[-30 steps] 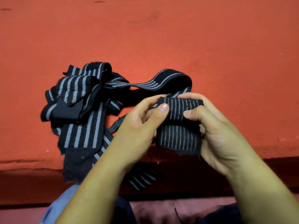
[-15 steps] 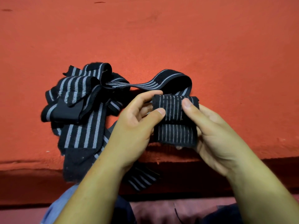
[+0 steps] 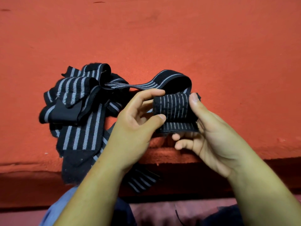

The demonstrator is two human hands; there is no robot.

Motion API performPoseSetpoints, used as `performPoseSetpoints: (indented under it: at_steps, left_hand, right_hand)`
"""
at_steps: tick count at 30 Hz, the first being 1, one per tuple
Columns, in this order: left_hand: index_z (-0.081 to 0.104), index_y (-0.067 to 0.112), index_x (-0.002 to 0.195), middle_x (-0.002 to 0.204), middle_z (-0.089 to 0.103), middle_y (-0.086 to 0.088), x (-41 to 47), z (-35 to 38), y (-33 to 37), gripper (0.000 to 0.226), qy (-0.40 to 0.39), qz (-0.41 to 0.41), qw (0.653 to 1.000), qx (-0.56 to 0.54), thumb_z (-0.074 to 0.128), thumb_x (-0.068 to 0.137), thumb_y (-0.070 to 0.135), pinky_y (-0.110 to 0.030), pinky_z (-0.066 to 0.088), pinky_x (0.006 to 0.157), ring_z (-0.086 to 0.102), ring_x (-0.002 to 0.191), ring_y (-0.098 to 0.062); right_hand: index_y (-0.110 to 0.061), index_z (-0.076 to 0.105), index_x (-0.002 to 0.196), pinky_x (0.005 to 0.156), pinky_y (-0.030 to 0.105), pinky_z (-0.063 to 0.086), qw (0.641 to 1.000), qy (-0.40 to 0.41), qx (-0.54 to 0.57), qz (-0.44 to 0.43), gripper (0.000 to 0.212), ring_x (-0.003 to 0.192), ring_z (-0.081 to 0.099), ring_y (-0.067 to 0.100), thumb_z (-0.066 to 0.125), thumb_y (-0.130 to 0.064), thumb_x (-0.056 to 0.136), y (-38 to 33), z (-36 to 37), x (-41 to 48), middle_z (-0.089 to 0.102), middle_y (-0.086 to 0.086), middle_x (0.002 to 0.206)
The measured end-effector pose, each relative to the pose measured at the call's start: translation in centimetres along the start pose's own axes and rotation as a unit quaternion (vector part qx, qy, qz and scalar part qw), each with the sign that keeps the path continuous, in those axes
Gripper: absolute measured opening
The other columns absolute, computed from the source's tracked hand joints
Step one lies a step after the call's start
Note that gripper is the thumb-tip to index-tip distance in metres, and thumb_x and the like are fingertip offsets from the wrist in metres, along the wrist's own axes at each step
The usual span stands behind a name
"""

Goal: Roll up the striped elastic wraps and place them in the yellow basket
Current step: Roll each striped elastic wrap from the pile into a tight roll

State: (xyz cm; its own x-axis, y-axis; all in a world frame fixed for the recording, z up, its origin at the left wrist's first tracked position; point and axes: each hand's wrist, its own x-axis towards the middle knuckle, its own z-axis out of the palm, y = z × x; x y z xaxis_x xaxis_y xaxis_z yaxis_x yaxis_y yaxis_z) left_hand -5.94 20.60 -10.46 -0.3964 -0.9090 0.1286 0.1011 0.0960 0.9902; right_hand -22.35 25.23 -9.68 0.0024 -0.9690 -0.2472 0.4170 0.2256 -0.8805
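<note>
A partly rolled black wrap with thin grey stripes (image 3: 175, 108) is held between both hands above the front edge of the red surface. My left hand (image 3: 136, 126) pinches its left end with thumb and forefinger. My right hand (image 3: 210, 136) grips its right side, thumb on top and fingers underneath. The unrolled tail of this wrap (image 3: 169, 80) arches back and left into a tangled heap of striped wraps (image 3: 78, 108) lying on the surface. One end of the heap hangs over the front edge. The yellow basket is not in view.
The red cloth-covered surface (image 3: 179, 38) fills the upper view, its front edge (image 3: 244, 159) running across below the hands. Below it are dark shadow and my blue and dark clothing (image 3: 53, 211).
The roll has turned away from me and grown thicker, and the loose flap below it is shorter. My right thumb has moved to the roll's top right. The heap has not moved.
</note>
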Motion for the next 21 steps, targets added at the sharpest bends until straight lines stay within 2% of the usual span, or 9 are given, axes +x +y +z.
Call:
performPoseSetpoints:
  at_steps: [3,6,9,11,13,16,18,21]
  left_hand:
    - [0.066,0.024,0.122,0.109,0.073,0.001,-0.1,-0.1,0.0,0.047,-0.005,0.022,0.999,0.032,0.061,0.093,-0.013,-0.020,0.053,0.079,0.068,0.091,-0.005]
    - [0.066,0.021,0.118,0.110,0.073,0.002,0.0,-0.1,-0.1,0.048,-0.011,0.040,0.998,0.051,0.061,0.090,-0.018,-0.024,0.052,0.087,0.068,0.099,-0.008]
    - [0.064,0.016,0.113,0.122,0.072,-0.001,0.1,0.0,-0.1,0.049,-0.014,0.044,0.998,0.045,0.059,0.086,-0.023,-0.028,0.053,0.096,0.068,0.111,-0.011]
    - [0.064,0.019,0.110,0.129,0.071,-0.001,0.0,-0.1,-0.2,0.045,-0.017,0.044,0.998,0.037,0.061,0.083,-0.017,-0.035,0.051,0.106,0.066,0.122,-0.014]
    - [0.065,0.022,0.107,0.132,0.070,0.002,0.0,-0.2,-0.2,0.037,-0.022,0.031,0.999,0.026,0.063,0.083,-0.006,-0.038,0.049,0.110,0.064,0.126,-0.014]
    - [0.067,0.020,0.115,0.130,0.070,0.005,-0.2,-0.1,-0.1,0.027,-0.030,0.014,0.999,0.040,0.067,0.092,0.004,-0.034,0.050,0.109,0.064,0.125,-0.012]
    - [0.070,0.020,0.120,0.125,0.072,0.006,-0.2,0.0,0.0,0.023,-0.022,0.008,0.998,0.061,0.066,0.100,0.010,-0.033,0.050,0.108,0.065,0.122,-0.011]
    - [0.072,0.027,0.119,0.122,0.073,0.009,-0.1,0.0,-0.1,0.020,-0.004,-0.015,0.997,0.069,0.065,0.101,0.023,-0.041,0.051,0.108,0.068,0.118,-0.011]
  right_hand:
    - [-0.019,0.078,0.112,0.055,0.028,0.059,1.000,-0.005,0.007,-0.003,0.055,0.070,0.065,0.017,0.059,-0.063,0.085,0.0,0.0,0.0,0.075,0.010,0.097]
    - [-0.019,0.077,0.112,0.057,0.027,0.060,1.000,-0.009,0.008,-0.009,0.056,0.071,0.066,0.016,0.059,-0.063,0.084,-0.1,0.0,-0.1,0.076,0.009,0.098]
    - [-0.018,0.076,0.115,0.057,0.027,0.059,1.000,-0.007,0.009,-0.015,0.052,0.071,0.066,0.016,0.061,-0.058,0.085,0.0,0.0,-0.1,0.076,0.009,0.098]
    - [-0.021,0.078,0.110,0.057,0.028,0.059,1.000,0.000,0.007,-0.022,0.037,0.072,0.066,0.017,0.066,-0.048,0.086,0.1,-0.2,0.0,0.075,0.009,0.099]
    - [-0.023,0.080,0.101,0.057,0.028,0.058,0.999,0.003,0.013,-0.029,0.024,0.073,0.066,0.018,0.068,-0.036,0.085,0.2,-0.3,0.1,0.073,0.009,0.095]
    - [-0.017,0.076,0.104,0.059,0.029,0.057,0.999,0.008,0.016,-0.035,0.025,0.076,0.067,0.019,0.070,-0.025,0.081,0.5,-0.6,0.2,0.071,0.010,0.095]
    - [-0.015,0.073,0.108,0.062,0.031,0.058,0.999,0.013,0.011,-0.036,0.020,0.083,0.068,0.020,0.070,-0.012,0.088,0.7,-0.8,0.4,0.070,0.010,0.099]
    - [-0.020,0.075,0.104,0.068,0.032,0.058,0.999,0.016,-0.006,-0.050,0.023,0.088,0.069,0.016,0.070,-0.006,0.086,1.2,-1.1,0.7,0.068,0.007,0.102]
